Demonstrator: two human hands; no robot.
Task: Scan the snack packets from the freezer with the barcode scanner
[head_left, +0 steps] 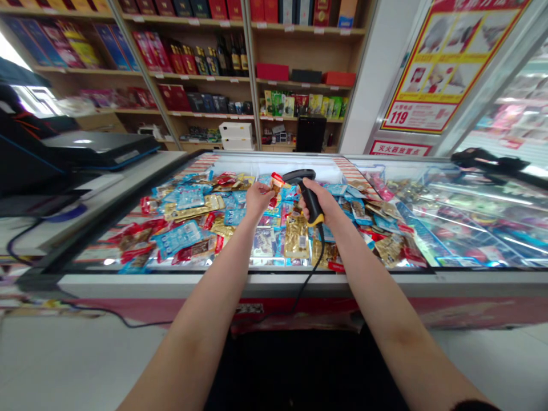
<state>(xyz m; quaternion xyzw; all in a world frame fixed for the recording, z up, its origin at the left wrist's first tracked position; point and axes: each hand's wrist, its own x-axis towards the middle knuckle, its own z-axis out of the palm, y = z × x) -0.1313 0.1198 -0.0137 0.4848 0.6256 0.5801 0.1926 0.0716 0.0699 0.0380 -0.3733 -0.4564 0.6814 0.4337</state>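
Note:
My left hand [258, 200] is closed on a small red and orange snack packet [277, 182], held up above the chest freezer [274, 279]. My right hand [319, 202] grips the handle of a black and yellow barcode scanner [305, 188]. The scanner's head points left at the packet, a few centimetres away. Its black cable [309, 274] hangs down over the freezer's front edge. Both hands are over the middle of the freezer's glass lid, above heaps of packets.
Under the glass lie many blue, gold and red snack packets [188, 228]. A counter with a laptop [100, 147] stands at the left. Wooden shelves [240, 80] of boxes and bottles fill the back wall. A red and yellow poster [445, 63] hangs at the right.

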